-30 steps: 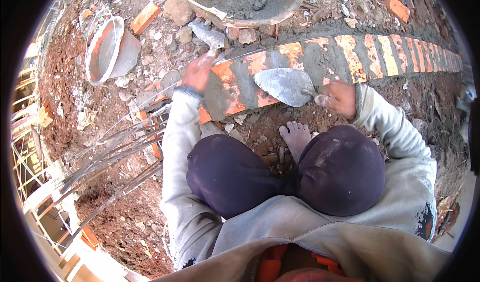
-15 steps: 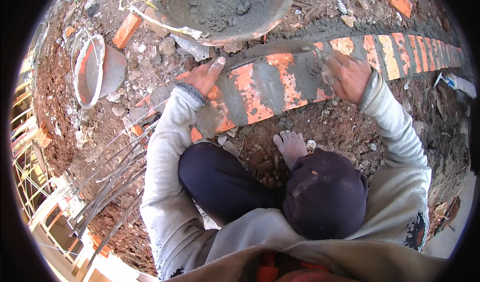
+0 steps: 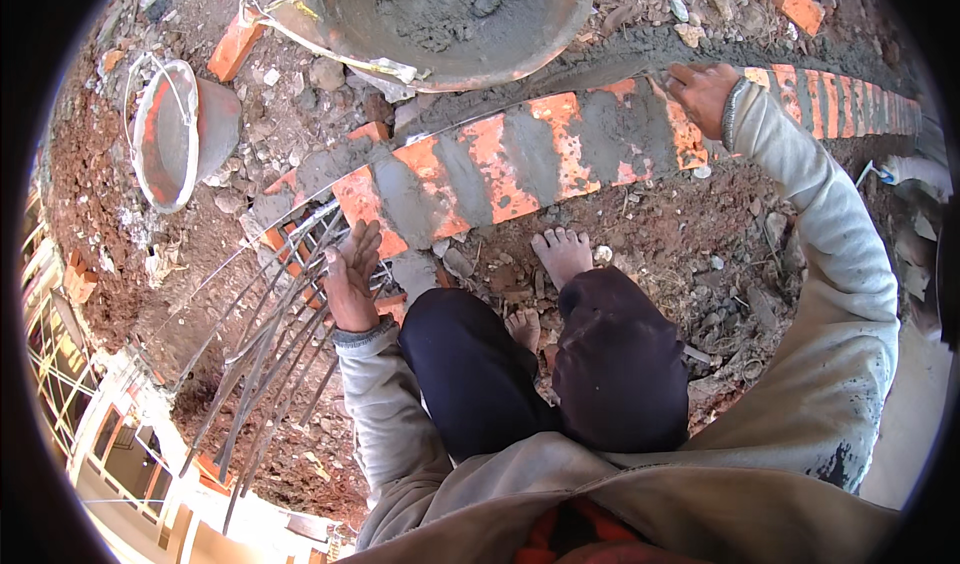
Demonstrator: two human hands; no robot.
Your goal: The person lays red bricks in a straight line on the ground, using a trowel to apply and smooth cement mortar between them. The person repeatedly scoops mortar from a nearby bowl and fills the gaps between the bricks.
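Observation:
A curved row of orange bricks (image 3: 500, 164) runs across in front of me, with grey mortar filling the joints and smeared over some tops. At the row's far edge my right hand (image 3: 705, 97) is closed round the handle of a trowel (image 3: 598, 74). The handle is mostly covered by my fingers, and the grey blade points left along the mortar bed. My left hand (image 3: 352, 279) is open and empty, fingers stretched, just off the near left end of the row and beside thin steel bars (image 3: 262, 349).
A wide basin of wet mortar (image 3: 572, 34) stands beyond the row. To the left a bucket (image 3: 215, 129) lies tilted. Loose bricks (image 3: 797, 4) (image 3: 235, 46) and stones lie on the soil. My bare foot (image 3: 562, 256) is close to the row's near side.
My left hand has come off the bricks and back toward me. The trowel has moved right and away with my right hand, to the far edge. My knees have shifted.

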